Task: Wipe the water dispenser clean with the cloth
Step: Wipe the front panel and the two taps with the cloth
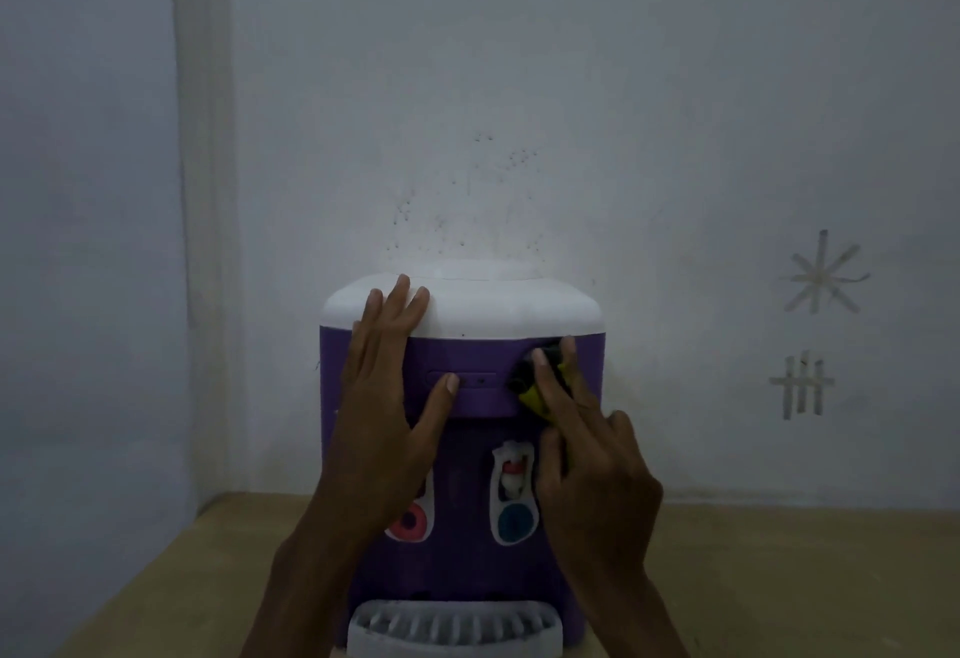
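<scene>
Purple water dispenser (462,397) with white top, centre frame, standing on our tan surface (779,579). Left hand (387,397) lies flat, fingers straight, against its upper left front. Right hand (587,449) presses a yellow-and-black cloth (535,387) with extended fingers to the upper right front.

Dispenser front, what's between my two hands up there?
Head view: between the left hand and the cloth under the right hand, only bare purple panel.
</scene>
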Demonstrator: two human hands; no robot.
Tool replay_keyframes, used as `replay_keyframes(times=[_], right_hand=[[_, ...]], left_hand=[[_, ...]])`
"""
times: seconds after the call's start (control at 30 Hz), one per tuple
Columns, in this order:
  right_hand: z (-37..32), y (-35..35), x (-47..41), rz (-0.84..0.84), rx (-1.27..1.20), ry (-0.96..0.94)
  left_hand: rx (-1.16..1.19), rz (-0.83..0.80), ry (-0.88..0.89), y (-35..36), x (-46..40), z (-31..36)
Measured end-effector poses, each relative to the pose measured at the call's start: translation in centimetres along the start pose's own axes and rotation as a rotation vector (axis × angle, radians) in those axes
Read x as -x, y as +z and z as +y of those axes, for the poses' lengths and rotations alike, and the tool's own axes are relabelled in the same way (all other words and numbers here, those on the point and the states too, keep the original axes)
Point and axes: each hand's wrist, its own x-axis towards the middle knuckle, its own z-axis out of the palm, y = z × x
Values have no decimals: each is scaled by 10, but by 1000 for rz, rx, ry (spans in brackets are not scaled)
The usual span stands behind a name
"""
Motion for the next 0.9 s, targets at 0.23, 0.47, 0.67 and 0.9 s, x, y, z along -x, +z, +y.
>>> replay_keyframes(times=[0.23,0.47,0.67,0.9], right_hand=[[-2,-2,7,-10,15,-46],[0,2,8,36,18,73],[16,-4,6,48,48,45],[15,-4,15,-15,121,-102]], left_hand=[[-29,8,10,2,1,0],[-38,-15,4,-1,2,2],[-44,-36,10,-2,2,0],[-58,-42,-3,-2,2,0]])
